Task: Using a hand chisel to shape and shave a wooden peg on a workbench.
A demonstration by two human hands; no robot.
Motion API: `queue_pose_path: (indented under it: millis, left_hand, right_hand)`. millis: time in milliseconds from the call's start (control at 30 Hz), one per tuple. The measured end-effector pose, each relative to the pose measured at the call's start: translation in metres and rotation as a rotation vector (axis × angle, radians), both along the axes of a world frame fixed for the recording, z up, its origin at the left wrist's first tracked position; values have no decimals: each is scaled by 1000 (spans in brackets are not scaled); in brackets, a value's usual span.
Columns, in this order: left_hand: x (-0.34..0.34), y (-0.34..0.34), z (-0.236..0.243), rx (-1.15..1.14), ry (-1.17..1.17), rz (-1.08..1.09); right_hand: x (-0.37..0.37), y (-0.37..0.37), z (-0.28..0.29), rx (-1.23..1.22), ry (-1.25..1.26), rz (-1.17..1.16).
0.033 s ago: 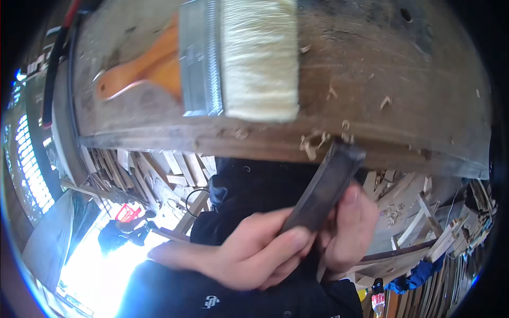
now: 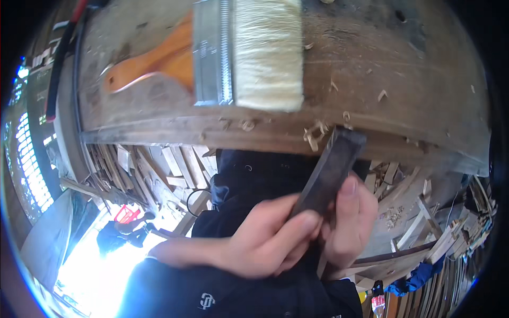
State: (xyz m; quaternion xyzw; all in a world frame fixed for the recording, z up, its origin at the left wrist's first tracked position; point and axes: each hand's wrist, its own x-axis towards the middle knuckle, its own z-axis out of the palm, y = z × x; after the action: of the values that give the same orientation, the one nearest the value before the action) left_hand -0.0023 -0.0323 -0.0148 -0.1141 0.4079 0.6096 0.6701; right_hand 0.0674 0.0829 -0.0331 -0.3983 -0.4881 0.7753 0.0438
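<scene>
In front of my body, both hands hold a dark, flat bar [image 2: 334, 164] with straight bevelled sides, tilted so its far end points up and to the right. My left hand [image 2: 270, 238] is closed on its lower part, thumb lying on the broad face. My right hand [image 2: 350, 228] grips it from the right side and underneath, with some fingers hidden behind it. The bar's far end overlaps the near edge of the wooden workbench [image 2: 403, 90] in the view; whether they touch, I cannot tell.
A wide brush [image 2: 268, 55] with pale bristles and an orange handle lies on the bench. Curled wood shavings [image 2: 316, 136] lie by the near edge. Wood offcuts [image 2: 180, 164] are piled below at left, more timber at right. Bright light floods the lower left.
The bench and brush sit slightly higher and farther right in the picture, and my hands with the bar shift much the same way. Both hands keep their hold.
</scene>
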Motion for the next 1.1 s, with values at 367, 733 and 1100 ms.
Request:
queue_pose_path:
  millis: [367, 733, 1100]
  left_hand:
    - [-10, -32, 10, 99, 36, -41]
    - [-8, -18, 13, 152, -246, -48]
    - [-9, -19, 15, 195, -559, 2]
  right_hand:
    - [20, -11, -12, -225, 302, -47]
    - [12, -1, -22, -238, 335, -39]
    - [12, 0, -13, -295, 281, -88]
